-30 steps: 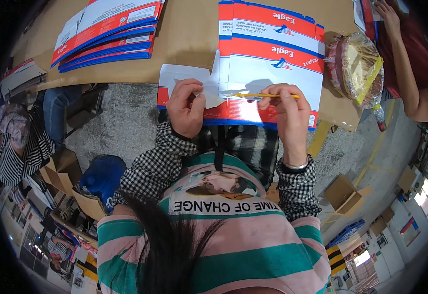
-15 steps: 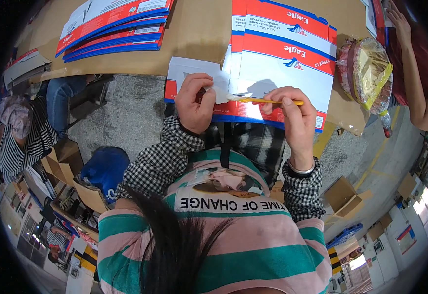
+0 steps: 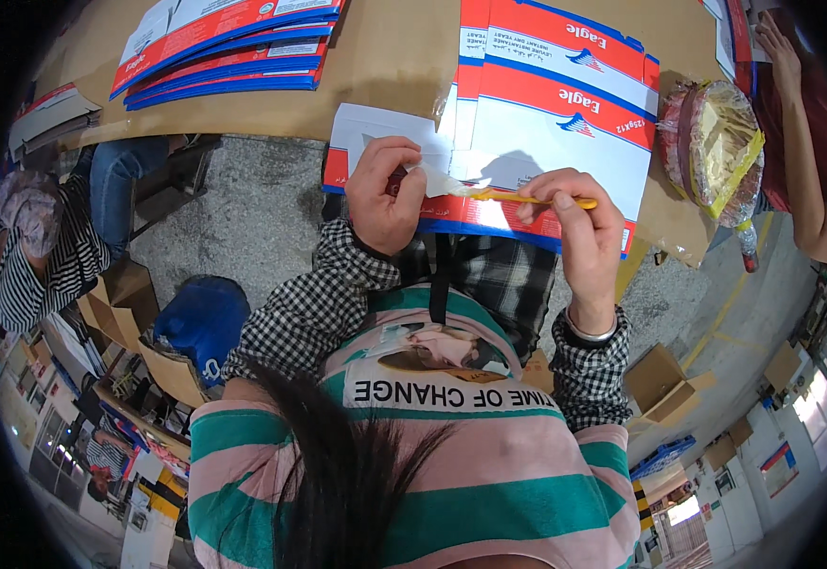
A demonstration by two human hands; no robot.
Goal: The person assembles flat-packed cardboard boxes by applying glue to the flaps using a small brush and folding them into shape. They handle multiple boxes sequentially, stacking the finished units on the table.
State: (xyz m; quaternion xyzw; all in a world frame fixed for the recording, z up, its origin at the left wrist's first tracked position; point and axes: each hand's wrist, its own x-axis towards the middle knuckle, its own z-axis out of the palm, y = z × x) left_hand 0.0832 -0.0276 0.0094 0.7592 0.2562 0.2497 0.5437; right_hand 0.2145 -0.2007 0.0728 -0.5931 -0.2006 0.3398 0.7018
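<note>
Over the carton's near edge, holding a white scrap in curled left hand, yellow stick in pinched right hand; now stretching scrap nearer stick's tip, apparently bringing both together.

The right grip pinches a slim yellow tool pointing toward a whitish piece in the left grip, above flat cartons on the brown surface.

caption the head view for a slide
Left hand holds a white scrap, right hand a yellow stick, over flat cartons.
</note>
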